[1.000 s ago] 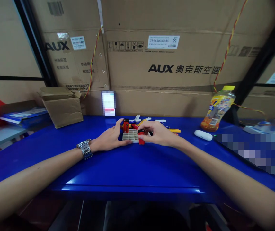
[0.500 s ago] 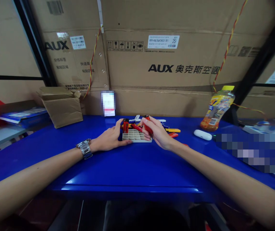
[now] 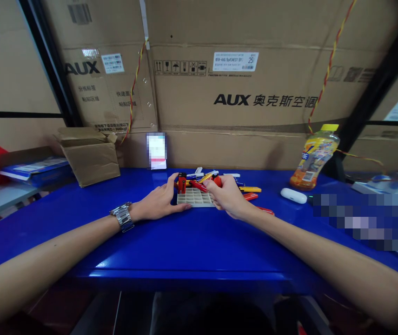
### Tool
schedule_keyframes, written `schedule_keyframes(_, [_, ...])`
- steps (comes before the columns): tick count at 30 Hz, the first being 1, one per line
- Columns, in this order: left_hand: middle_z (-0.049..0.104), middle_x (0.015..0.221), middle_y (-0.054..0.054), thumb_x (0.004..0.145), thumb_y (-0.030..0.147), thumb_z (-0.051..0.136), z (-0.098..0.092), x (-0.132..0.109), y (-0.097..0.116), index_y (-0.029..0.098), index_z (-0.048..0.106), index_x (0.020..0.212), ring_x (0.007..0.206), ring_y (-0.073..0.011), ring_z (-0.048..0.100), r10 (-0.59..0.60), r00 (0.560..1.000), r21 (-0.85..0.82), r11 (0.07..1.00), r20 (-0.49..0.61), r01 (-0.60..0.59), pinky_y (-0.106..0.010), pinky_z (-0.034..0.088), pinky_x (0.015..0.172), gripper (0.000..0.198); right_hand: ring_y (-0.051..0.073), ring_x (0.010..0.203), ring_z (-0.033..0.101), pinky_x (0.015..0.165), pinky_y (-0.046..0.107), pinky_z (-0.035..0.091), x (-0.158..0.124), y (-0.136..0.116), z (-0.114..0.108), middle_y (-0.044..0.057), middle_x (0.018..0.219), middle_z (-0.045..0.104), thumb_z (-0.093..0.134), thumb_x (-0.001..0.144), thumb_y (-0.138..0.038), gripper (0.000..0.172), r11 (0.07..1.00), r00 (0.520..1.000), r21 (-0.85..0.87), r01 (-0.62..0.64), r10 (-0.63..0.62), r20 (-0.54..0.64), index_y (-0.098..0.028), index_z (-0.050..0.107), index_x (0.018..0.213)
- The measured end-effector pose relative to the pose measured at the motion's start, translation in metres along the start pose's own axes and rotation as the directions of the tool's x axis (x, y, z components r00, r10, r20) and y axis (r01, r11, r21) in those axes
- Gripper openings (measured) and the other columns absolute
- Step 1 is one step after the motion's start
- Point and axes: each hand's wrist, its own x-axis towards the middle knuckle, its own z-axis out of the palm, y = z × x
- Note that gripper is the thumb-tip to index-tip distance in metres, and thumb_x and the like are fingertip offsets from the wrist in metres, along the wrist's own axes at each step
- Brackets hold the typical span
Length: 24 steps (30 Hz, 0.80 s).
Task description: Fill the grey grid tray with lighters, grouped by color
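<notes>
A pale plastic grid tray (image 3: 196, 202) sits on the blue tabletop. My left hand (image 3: 160, 201) holds its left side, thumb along the front edge and index finger up beside a red lighter (image 3: 182, 183). That lighter stands upright in the tray's left end, its black top uppermost. Over the right end, my right hand (image 3: 229, 194) is closed around another red lighter (image 3: 217, 181), mostly hidden by the fingers. Another red lighter (image 3: 198, 186) lies slanted behind the tray's cells. Behind and to the right are several loose lighters, including a yellow one (image 3: 251, 189) and a red one (image 3: 265, 211).
An open cardboard box (image 3: 92, 160) stands at the left, and a lit phone (image 3: 157, 151) leans at the back. On the right are a drink bottle (image 3: 312, 160) and a white earbud case (image 3: 293, 195). Large cartons (image 3: 185, 107) form the back wall.
My right hand has tilted over and moved slightly right and down with the red lighter, whose black top is now mostly out of sight. My left hand has stayed on the tray.
</notes>
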Motion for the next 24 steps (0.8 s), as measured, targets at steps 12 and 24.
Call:
schedule_keyframes(12, [0.055,0.122,-0.027,0.079,0.063,0.052,0.0007,-0.0003,-0.001,0.008,0.003,0.144,0.105,-0.0395,0.06,0.024,0.999,-0.009,1.0,-0.022,-0.025,-0.051,0.045,0.087,0.098,0.005,0.032,0.025,0.032,0.022,0.022,0.0,-0.0056,-0.0023,-0.008,0.036,0.028,0.05,0.083,-0.043,0.041,1.0,1.0,0.007,-0.004,0.004,-0.018,-0.023,0.034,0.051])
schedule_keyframes(24, [0.053,0.126,-0.026,0.08,0.062,0.051,0.0009,-0.0005,-0.0022,0.009,0.002,0.144,0.108,-0.0387,0.059,0.028,1.0,0.005,1.0,-0.013,-0.028,-0.05,0.045,0.089,0.097,0.006,0.035,0.027,0.037,0.023,0.022,0.0014,-0.004,-0.0027,-0.007,0.038,0.031,0.052,0.08,-0.038,0.039,0.991,0.995,-0.099,0.089,-0.092,-0.032,-0.023,0.032,0.05])
